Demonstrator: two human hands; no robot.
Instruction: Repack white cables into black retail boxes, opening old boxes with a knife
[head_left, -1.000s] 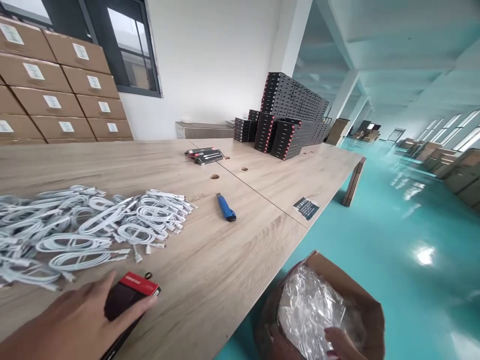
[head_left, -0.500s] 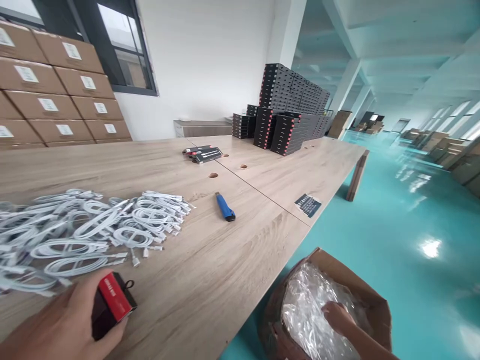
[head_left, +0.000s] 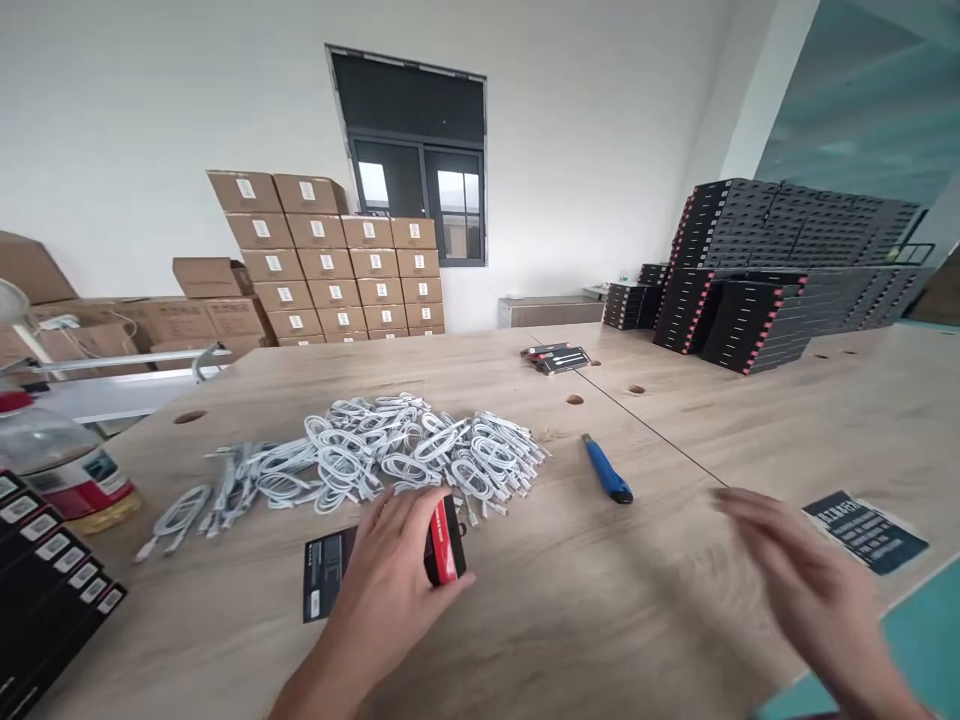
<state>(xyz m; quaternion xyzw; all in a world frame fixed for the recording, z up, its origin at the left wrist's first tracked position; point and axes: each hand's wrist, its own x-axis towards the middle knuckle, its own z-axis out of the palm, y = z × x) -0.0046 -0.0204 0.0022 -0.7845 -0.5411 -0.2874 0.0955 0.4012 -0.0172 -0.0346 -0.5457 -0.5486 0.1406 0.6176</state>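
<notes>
My left hand (head_left: pixel 397 560) is wrapped round a small black box with a red end (head_left: pixel 448 540), a dark loop tab sticking out at its right. Left of the hand shows a dark printed panel (head_left: pixel 322 578); whether it belongs to the same box I cannot tell. Just beyond lies a heap of coiled white cables (head_left: pixel 390 450). My right hand (head_left: pixel 810 580), slightly blurred, hovers over the table's right part with fingers stretched out and nothing visible in them. A blue utility knife (head_left: pixel 606 470) lies between the hands. Nearest the right hand is a dark printed card (head_left: pixel 866 530).
Stacked black boxes (head_left: pixel 64 590) and a plastic bottle with a red label (head_left: pixel 75 480) stand at the left edge. Two or so flat black boxes (head_left: pixel 556 357) lie farther back. Tall black box stacks (head_left: pixel 757 320) fill the back right. Brown cartons (head_left: pixel 330 262) line the wall.
My right hand has come out of the carton of clear plastic bags and up over the table. The view has swung left. My left hand still grips the box.
</notes>
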